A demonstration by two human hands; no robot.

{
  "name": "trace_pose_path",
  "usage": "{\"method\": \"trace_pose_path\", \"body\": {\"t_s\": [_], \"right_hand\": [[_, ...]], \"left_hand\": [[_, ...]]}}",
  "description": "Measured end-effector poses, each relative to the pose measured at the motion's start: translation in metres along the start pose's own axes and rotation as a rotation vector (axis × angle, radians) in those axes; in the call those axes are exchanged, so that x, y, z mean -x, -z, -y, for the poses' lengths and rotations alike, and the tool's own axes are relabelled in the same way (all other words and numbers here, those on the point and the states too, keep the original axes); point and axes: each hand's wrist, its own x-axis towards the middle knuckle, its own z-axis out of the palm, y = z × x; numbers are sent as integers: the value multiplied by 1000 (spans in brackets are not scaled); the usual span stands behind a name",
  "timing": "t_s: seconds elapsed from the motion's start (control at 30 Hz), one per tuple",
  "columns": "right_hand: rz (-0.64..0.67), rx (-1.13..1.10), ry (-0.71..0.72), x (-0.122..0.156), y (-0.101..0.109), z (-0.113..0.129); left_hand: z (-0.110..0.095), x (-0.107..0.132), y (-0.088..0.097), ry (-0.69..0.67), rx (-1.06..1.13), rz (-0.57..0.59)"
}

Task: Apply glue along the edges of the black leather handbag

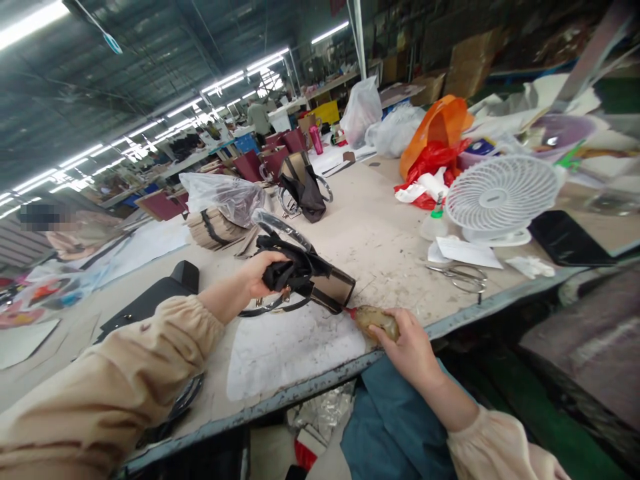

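Note:
My left hand [267, 272] is closed on the bunched black top of a small black and tan handbag [330, 283], which is tilted over on its side above the table. Its wrapped handles [283, 230] stick out around my fingers. My right hand [407, 343] is wrapped round a squeeze bottle [375, 323] of yellowish-brown content. The bottle's red tip points left and meets, or nearly meets, the lower corner of the bag. Under the bag lies a stained white sheet [295, 350].
Scissors [463, 277], a white fan [500, 200] and a black tablet-like slab [570, 239] lie to the right. Another handbag [305, 187] stands farther back beside plastic-covered tan pieces [213, 227]. Black bag parts [155, 300] are at left. The table's metal edge [300, 380] runs along the front. A person [83, 230] is at far left.

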Motion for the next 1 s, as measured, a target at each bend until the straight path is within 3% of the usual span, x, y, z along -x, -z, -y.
{"method": "trace_pose_path", "body": {"t_s": [0.27,0.47,0.73,1.0], "right_hand": [[-148,-2,8,0,9,-8],[-66,-56,40,2,9,-5],[17,-58,167,-2,9,-5],[-15,73,271,2,13,-12]], "left_hand": [[-14,-9,-26,15,-114,-17],[-13,-11,-24,-17,-94,-39],[-8,-19,-19,-24,-23,28],[-9,-13,-28,-38,-13,92]]}}
